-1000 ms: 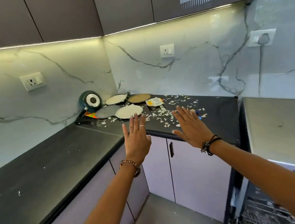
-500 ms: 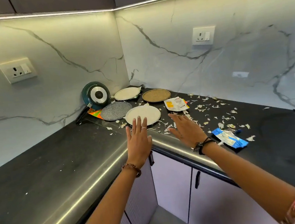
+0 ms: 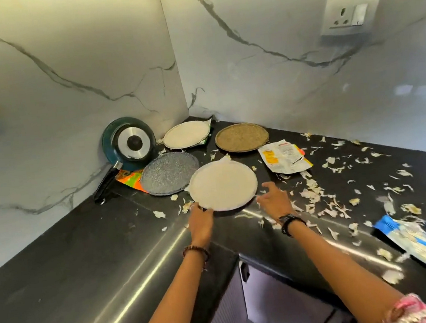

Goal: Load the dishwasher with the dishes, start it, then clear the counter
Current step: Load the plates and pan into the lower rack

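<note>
White plate (image 3: 223, 184): left hand (image 3: 200, 219) grips rim, right hand (image 3: 274, 199) spread beside; scraps (image 3: 313, 192) around

black counter (image 3: 60, 271) holds 4 plates (image 3: 223, 184), pan (image 3: 129, 143), wrappers (image 3: 284, 156), scraps (image 3: 313, 192).

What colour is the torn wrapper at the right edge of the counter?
Blue and white, on the crumpled foil wrapper, seen in the head view.

Bright, counter glare, blurred edges
</note>
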